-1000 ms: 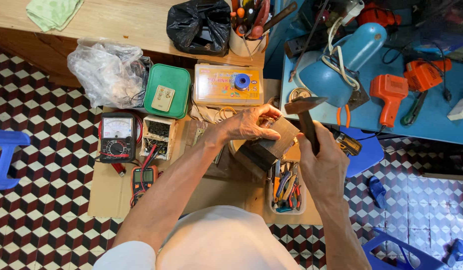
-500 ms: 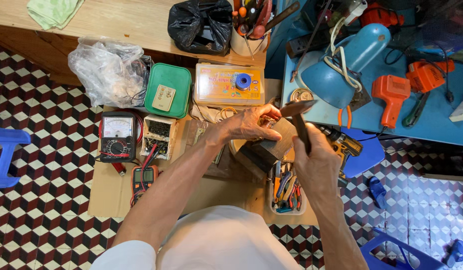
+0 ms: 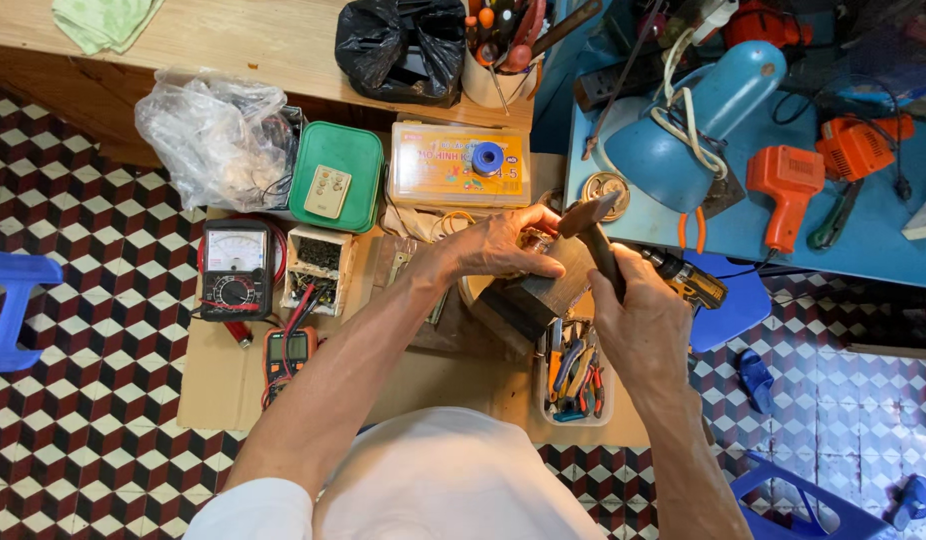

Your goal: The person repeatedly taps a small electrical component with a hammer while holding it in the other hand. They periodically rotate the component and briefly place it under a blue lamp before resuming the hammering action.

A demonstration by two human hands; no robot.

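Note:
My right hand (image 3: 645,322) grips the dark handle of a hammer (image 3: 590,222), whose head hovers just above a dark wooden block (image 3: 536,295). My left hand (image 3: 503,243) rests on top of that block, fingers curled around a small part that I cannot make out. The block sits on a sheet of cardboard (image 3: 219,389) laid over the checkered floor. Both forearms reach forward from my white shirt.
Nearby lie an analog multimeter (image 3: 237,268), a small digital meter (image 3: 288,352), a green box (image 3: 337,176), an orange plastic case (image 3: 457,165), a clear tub of pliers (image 3: 573,378) and a plastic bag (image 3: 214,132). A blue lamp (image 3: 683,130) and an orange drill (image 3: 786,190) sit at right.
The hammer head has swung down and left toward the block under my left hand. My left hand has stayed on the block.

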